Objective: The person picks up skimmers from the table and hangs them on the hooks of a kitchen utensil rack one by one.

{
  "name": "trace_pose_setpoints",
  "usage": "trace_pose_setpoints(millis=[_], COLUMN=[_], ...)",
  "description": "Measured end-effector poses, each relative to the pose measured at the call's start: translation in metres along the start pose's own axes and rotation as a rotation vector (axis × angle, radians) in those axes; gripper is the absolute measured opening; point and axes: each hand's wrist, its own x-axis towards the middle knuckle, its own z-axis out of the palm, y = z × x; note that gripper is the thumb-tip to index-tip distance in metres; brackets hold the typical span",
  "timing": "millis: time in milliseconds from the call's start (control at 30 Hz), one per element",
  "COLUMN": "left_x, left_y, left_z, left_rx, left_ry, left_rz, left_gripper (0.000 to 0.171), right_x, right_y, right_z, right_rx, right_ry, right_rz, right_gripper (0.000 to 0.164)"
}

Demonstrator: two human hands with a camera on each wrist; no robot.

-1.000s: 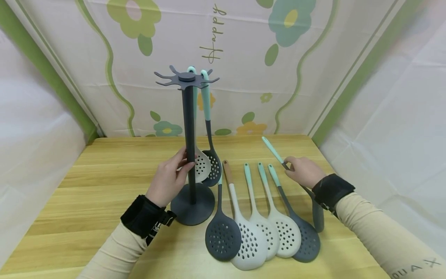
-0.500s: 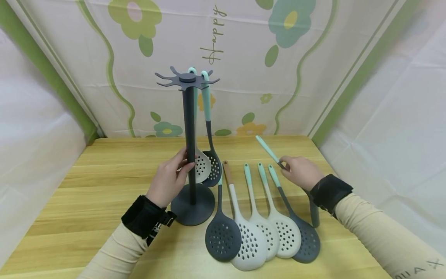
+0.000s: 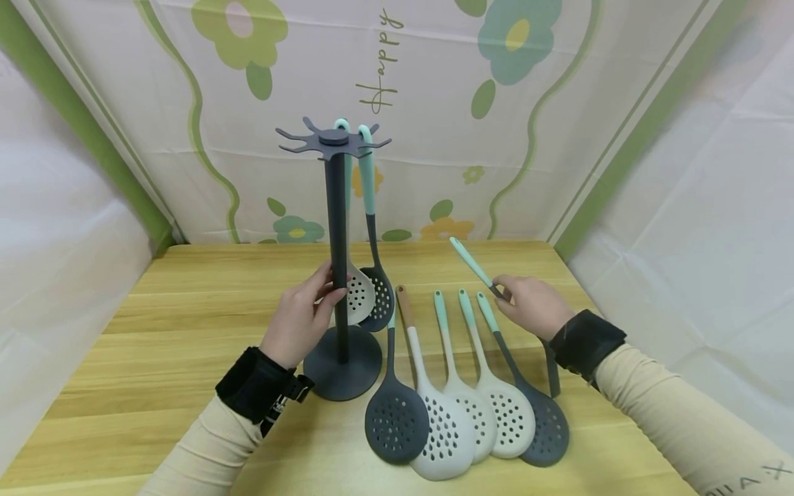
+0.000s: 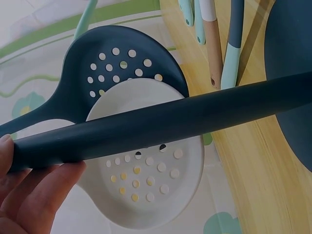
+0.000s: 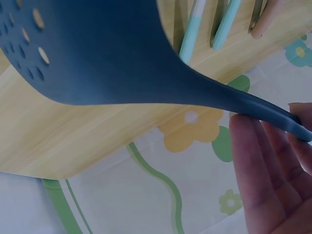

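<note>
My left hand (image 3: 302, 315) grips the pole of a dark utensil stand (image 3: 337, 220) low down, thumb in front. Two mint-handled skimmers hang behind the pole from the stand's hooks, a pale one (image 4: 146, 195) and a dark one (image 4: 122, 44); their bowls overlap in the left wrist view. My right hand (image 3: 535, 303) pinches the dark neck of a slotted turner (image 5: 117, 53) between thumb and fingers. Its mint handle (image 3: 469, 259) slants up to the left, and its perforated head is mostly hidden behind my wrist in the head view.
A fan of several utensils lies on the wooden table (image 3: 205, 331): a dark skimmer (image 3: 397, 424), a white slotted turner (image 3: 443, 441) with a brown handle, pale skimmers (image 3: 511, 420) and another dark one (image 3: 548, 434). A flowered cloth (image 3: 434, 62) rises behind the table.
My right hand has moved slightly left with the slotted turner, whose handle end has shifted left and a little higher. My left hand and the stand stay put.
</note>
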Motion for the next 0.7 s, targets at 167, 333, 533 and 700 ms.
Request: trace_pose_setpoints(millis=[167, 333, 533, 700], left_x=[0.0004, 0.0011, 0.0013, 0.0009], left_y=[0.0003, 0.0003, 0.0006, 0.0012], left_z=[0.0, 0.0, -0.0003, -0.0001], left_rx=[0.0, -0.002, 0.004, 0.006], left_ry=[0.0, 0.003, 0.005, 0.004], left_rz=[0.003, 0.001, -0.005, -0.01], left_gripper=[0.039, 0.038, 0.037, 0.037], right_x=[-0.0009, -0.0017, -0.0023, -0.0036], right_y=[-0.0015, -0.0048, -0.0069, -0.0077], right_z=[-0.0013, -0.0035, -0.0056, -0.0072], right_rx=[0.017, 0.034, 0.046, 0.06], right_ry=[0.027, 0.052, 0.068, 0.078], right_rz=[-0.003, -0.003, -0.008, -0.008], right_gripper=[0.029, 0.028, 0.028, 0.028])
